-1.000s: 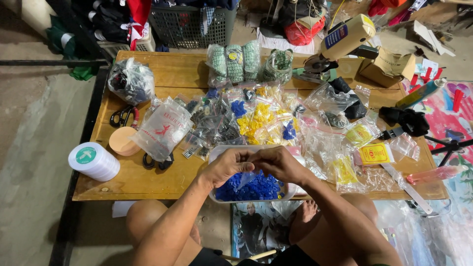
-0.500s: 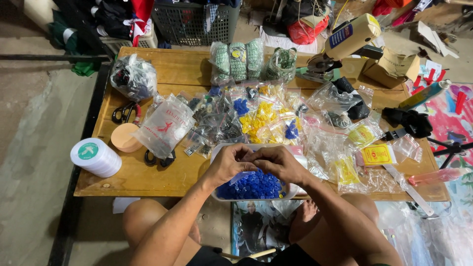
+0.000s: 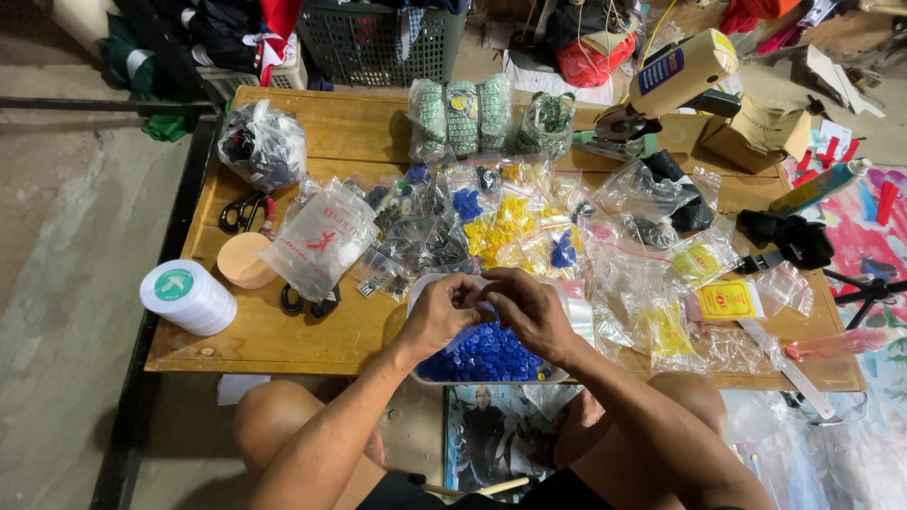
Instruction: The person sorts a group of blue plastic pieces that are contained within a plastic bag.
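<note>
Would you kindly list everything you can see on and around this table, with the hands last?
wooden table: one, light brown, centre
blue small parts: a pile, in a tray at the near edge
yellow parts bags: several, mid-table
green rolls: three bagged, far edge
white tape roll: one, near left corner
scissors: one pair, black-handled, left
plastic crate: one, dark, beyond table
left hand: over the tray
right hand: touching the left

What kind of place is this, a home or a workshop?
Probably a small home workshop for sorting or assembling small parts. A low wooden table is crowded with clear bags of yellow pieces, a tray of blue pieces lies under both hands, and cardboard boxes and a basket sit on the floor.
</note>
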